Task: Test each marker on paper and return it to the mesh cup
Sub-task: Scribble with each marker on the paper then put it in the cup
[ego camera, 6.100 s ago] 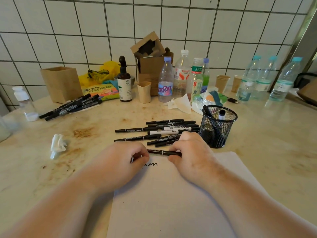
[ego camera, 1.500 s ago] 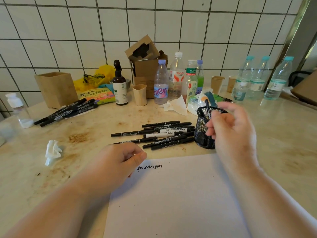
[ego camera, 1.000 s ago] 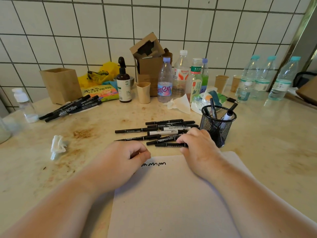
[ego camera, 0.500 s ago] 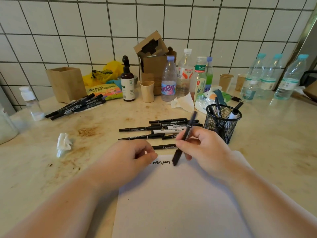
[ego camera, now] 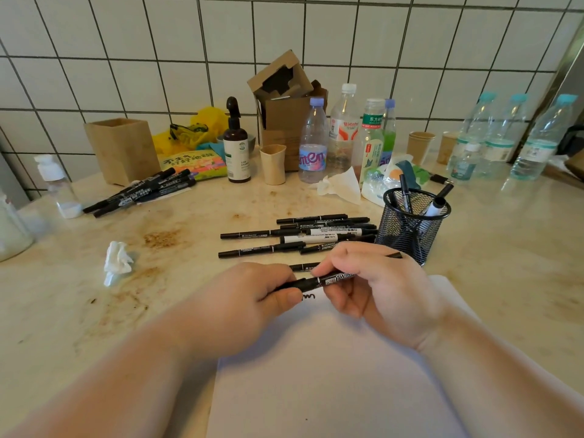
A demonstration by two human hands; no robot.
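Right hand point(ego camera: 376, 286): curled round the barrel of a black marker point(ego camera: 335, 278), thumb and fingers gripping it just above the top edge of the paper point(ego camera: 331, 374).
Left hand point(ego camera: 252, 295): fingers and thumb pinching the left end of the same marker, at its cap end.
Marker in hand: held roughly level between both hands, white lettering facing up, right end poking out past the right hand toward the mesh cup point(ego camera: 412, 224).
Paper: white sheet lying on the counter point(ego camera: 505, 263) under both forearms; a short black squiggle point(ego camera: 309, 297) near its top edge, partly hidden by the left thumb.
Mesh cup: black, upright, just right of the loose markers and just beyond the right hand; several markers point(ego camera: 437, 207) standing in it, one with a white barrel.
Loose markers point(ego camera: 300, 237): a row lying flat on the counter beyond the hands, mostly black, two with white barrels; one more peeking out between the hands.
Second pile of markers point(ego camera: 142, 192): black, lying far left beside a brown box point(ego camera: 121, 150).
Crumpled tissue point(ego camera: 117, 262): on the counter left of the hands, well apart from the paper.
Back of counter: bottles point(ego camera: 313, 143), a dark pump bottle point(ego camera: 236, 143), paper cups and an open carton point(ego camera: 284, 99) against the tiled wall.
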